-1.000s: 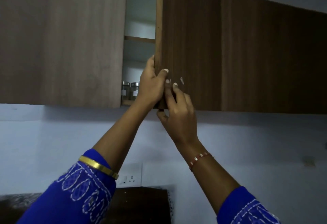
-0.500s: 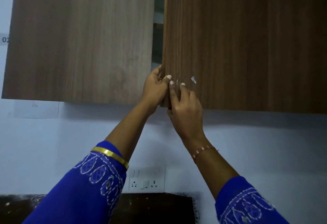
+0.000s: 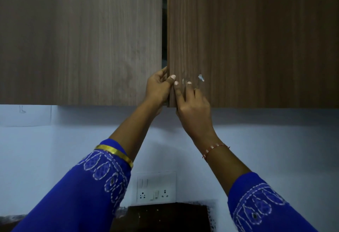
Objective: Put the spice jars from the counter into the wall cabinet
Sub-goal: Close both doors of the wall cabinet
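The wall cabinet has two brown wood-grain doors. Its right door [image 3: 247, 39] stands almost flush, with only a thin dark gap [image 3: 164, 30] between it and the left door [image 3: 82, 39]. My left hand [image 3: 158, 88] pinches the right door's lower left edge, thumb on the front face. My right hand [image 3: 192, 103] lies flat against that same door's front near the bottom corner, fingers pointing up. No spice jar is visible; the cabinet's inside is hidden.
Below the cabinet is a pale blue wall with a white switch-and-socket plate [image 3: 156, 187]. A dark counter surface [image 3: 165, 217] shows at the bottom edge, between my blue embroidered sleeves.
The right cabinet door has swung from clearly ajar, with shelves and two jars showing, to nearly flush. Both hands stayed on its lower edge and moved with it.
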Demonstrator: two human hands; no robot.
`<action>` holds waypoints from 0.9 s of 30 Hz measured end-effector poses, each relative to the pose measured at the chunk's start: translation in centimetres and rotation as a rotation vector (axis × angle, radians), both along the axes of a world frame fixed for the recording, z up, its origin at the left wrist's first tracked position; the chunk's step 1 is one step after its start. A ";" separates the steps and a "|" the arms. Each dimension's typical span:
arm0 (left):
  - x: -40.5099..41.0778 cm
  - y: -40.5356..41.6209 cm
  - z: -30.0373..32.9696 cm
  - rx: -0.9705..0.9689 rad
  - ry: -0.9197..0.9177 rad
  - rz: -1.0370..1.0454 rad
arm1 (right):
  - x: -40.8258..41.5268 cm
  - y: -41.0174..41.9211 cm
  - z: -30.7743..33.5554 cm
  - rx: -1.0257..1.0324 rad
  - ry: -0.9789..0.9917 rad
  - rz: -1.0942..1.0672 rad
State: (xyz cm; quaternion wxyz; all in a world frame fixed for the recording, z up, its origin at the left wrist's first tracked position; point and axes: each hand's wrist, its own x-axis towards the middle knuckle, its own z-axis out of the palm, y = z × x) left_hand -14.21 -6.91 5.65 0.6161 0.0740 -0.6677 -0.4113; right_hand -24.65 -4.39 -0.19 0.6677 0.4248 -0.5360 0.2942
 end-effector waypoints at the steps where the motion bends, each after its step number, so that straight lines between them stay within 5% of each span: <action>1: 0.1 -0.2 -0.4 -0.045 -0.004 0.102 | -0.1 -0.1 0.0 0.005 -0.001 0.024; 8: 2.0 -2.8 -4.5 -0.532 -0.193 0.651 | -2.2 -0.8 0.5 0.126 0.000 0.221; 15: 3.9 -8.0 -5.0 -0.969 -0.673 1.227 | -1.9 -2.0 1.4 0.185 -0.196 0.269; 27: 4.0 -10.9 -5.9 -0.995 -0.627 1.350 | -2.6 -5.5 1.1 0.183 -0.203 0.228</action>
